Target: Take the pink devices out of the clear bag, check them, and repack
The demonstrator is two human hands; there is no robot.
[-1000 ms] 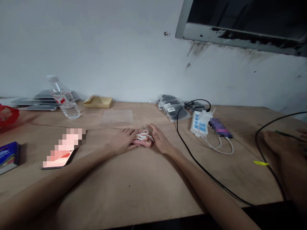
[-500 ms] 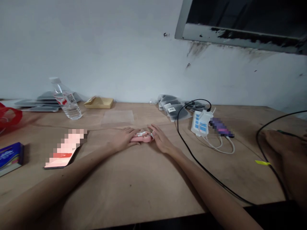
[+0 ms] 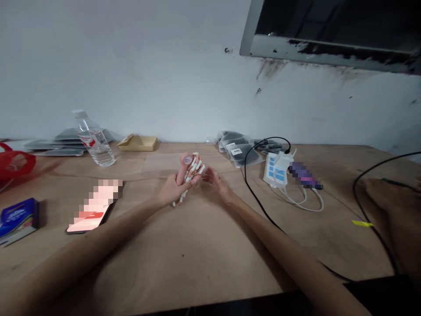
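At left, bottle (image 3: 94, 141) with liquid (image 3: 105, 159); left hand (image 3: 174, 189) gripping pink object (image 3: 183, 170)

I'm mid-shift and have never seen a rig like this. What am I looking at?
There is no machine: these are a person's bare hands, seen from a camera worn on their head, facing forward and down. The left hand holds a pink object with white segments beside it. The right hand is open close by; contact is unclear. On the table are a bottle, phone, box and blue pack. Another person's hand is at far right.
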